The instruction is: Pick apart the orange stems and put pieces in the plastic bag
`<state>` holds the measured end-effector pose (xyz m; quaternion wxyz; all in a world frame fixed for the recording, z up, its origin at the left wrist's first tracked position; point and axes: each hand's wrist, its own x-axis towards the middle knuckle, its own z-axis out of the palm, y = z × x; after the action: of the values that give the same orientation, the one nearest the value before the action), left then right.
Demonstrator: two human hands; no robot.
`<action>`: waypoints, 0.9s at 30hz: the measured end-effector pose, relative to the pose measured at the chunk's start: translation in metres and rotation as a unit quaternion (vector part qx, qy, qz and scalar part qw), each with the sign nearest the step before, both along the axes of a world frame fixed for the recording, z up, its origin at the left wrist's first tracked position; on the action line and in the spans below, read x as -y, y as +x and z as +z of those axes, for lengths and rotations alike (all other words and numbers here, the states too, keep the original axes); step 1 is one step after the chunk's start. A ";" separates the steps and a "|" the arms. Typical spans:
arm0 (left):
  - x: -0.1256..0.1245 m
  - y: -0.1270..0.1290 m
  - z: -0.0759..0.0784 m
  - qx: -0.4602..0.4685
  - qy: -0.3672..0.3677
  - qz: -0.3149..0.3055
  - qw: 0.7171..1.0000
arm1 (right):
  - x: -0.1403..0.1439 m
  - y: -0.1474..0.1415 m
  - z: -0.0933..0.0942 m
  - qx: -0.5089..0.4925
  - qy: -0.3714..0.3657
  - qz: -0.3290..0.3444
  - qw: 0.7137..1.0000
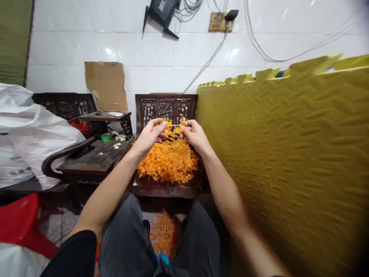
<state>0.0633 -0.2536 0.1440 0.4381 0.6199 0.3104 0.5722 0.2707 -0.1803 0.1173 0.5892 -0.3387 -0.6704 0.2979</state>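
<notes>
Together, the left hand [148,136] and the right hand [193,134] pinch an orange plastic sprig [172,129], fingers closed on its ends, just above the orange heap [168,161] on the dark wooden chair seat [167,188]. More orange pieces [164,232] lie on the floor at 6 o'clock. Print on the white sack [17,171] at 9 o'clock is too small to read.

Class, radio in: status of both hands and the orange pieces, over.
Left hand and right hand both pinching one orange sprig. Orange pile on the chair seat beneath. Nothing blocking.
</notes>
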 end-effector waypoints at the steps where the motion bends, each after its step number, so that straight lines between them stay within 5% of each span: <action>1: -0.013 0.000 -0.003 0.010 0.015 0.045 0.999 | -0.006 -0.004 -0.002 0.010 -0.003 0.017 1.000; 4: -0.054 -0.005 -0.019 0.017 0.081 0.154 0.985 | -0.019 -0.016 -0.012 0.041 -0.021 0.044 0.998; 7: -0.087 -0.014 -0.050 -0.043 0.192 0.222 0.955 | -0.031 -0.021 -0.038 0.116 -0.004 0.014 0.993; 11: -0.117 -0.024 -0.103 -0.185 0.247 0.226 0.924 | -0.056 -0.025 -0.096 0.175 0.059 -0.029 0.982; 14: -0.122 -0.029 -0.125 -0.267 0.220 0.214 0.913 | -0.066 -0.028 -0.131 0.219 0.078 -0.031 0.972; 18: -0.113 -0.032 -0.126 -0.341 0.215 0.245 0.882 | -0.076 -0.029 -0.144 0.267 0.112 -0.032 0.957; 24: -0.106 -0.020 -0.118 -0.476 0.291 0.292 0.777 | -0.085 -0.024 -0.149 0.315 0.152 -0.067 0.934; 27: -0.098 -0.006 -0.119 -0.512 0.266 0.238 0.781 | -0.086 -0.022 -0.155 0.348 0.164 -0.077 0.920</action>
<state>0.0575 -0.1552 0.0254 -0.1177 0.8202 0.4619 0.3164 0.2491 -0.0938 -0.0374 0.3872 -0.3700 -0.8445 0.0013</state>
